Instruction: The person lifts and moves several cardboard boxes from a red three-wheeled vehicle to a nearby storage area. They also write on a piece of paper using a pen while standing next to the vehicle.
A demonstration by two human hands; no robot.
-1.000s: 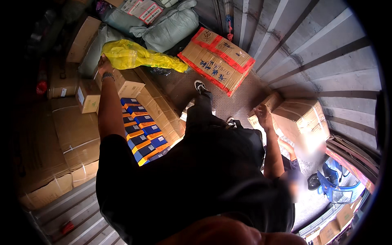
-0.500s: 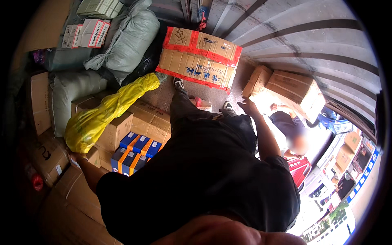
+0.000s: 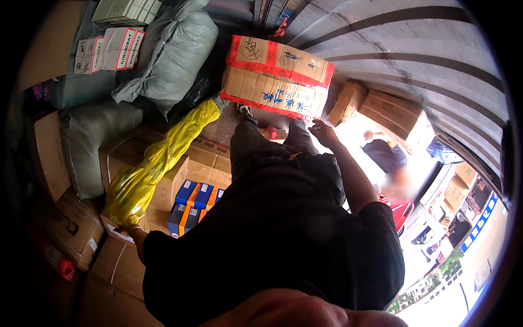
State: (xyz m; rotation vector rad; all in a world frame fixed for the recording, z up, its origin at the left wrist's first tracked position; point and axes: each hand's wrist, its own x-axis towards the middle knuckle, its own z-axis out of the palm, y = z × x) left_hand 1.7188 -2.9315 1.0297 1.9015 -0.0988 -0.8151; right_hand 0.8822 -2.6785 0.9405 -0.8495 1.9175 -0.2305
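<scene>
A long yellow plastic-wrapped bundle (image 3: 163, 163) lies slanted across cartons on the left. My left hand (image 3: 132, 230) is at its near, wider end; the fingers are mostly hidden, so their grip cannot be made out. Out to the right, my right hand (image 3: 325, 134) holds nothing, its fingers loosely bent and apart. Just beyond it stands a big brown carton (image 3: 278, 79) edged with red tape. Between my left arm and body, blue boxes (image 3: 192, 196) with orange bands sit on brown cartons (image 3: 210, 161).
Grey-green sacks (image 3: 174, 60) and white boxes (image 3: 121, 49) are piled at far left. A corrugated metal wall (image 3: 392, 32) runs along the far right. At right, another person (image 3: 384, 155) is beside stacked cartons (image 3: 392, 114) and something red (image 3: 400, 212), near the bright opening.
The whole view has shifted, so the cartons and bundle appear farther right. My left hand stays at the bundle's near end. The fingers of my right hand have curled in slightly.
</scene>
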